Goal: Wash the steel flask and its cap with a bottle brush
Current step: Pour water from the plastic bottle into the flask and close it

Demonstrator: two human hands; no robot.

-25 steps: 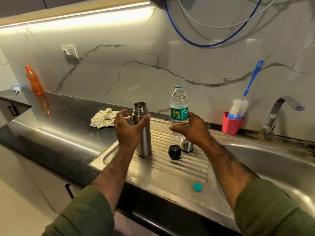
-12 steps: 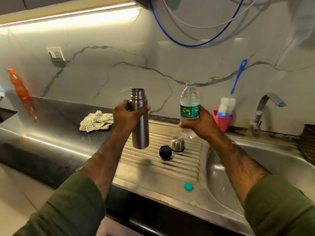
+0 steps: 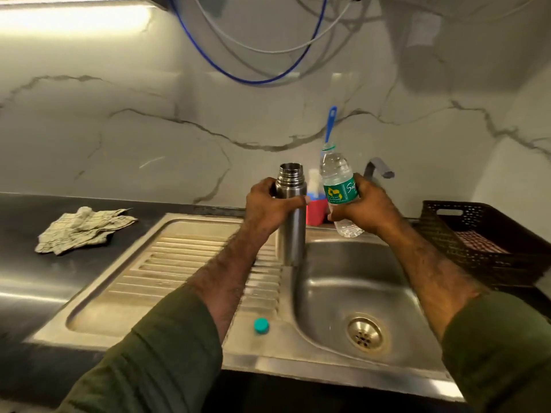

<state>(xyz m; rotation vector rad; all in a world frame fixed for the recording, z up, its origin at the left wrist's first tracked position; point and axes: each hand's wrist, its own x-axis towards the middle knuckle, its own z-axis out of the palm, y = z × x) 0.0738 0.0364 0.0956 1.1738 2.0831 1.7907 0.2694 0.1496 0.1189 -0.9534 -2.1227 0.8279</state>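
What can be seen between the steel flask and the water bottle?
In the head view, the red cup with the brush shows between flask and bottle, farther back.

Flask (image 3: 290, 222): brushed steel, satin sheen, threaded neck.
Water bottle (image 3: 337, 186): clear plastic, glossy, green printed label.
Sink (image 3: 334, 293) w/ ribbed drainboard: stainless steel, dull, water-marked.
Small cap (image 3: 261, 325): teal plastic, smooth.
Cloth (image 3: 82, 229): checked woven fabric, crumpled, matt.
Basket (image 3: 489, 234): dark plastic, perforated.
Wall (image 3: 149, 129): veined marble-look, polished.
Desk (image 3: 24, 234): dark stone, glossy.
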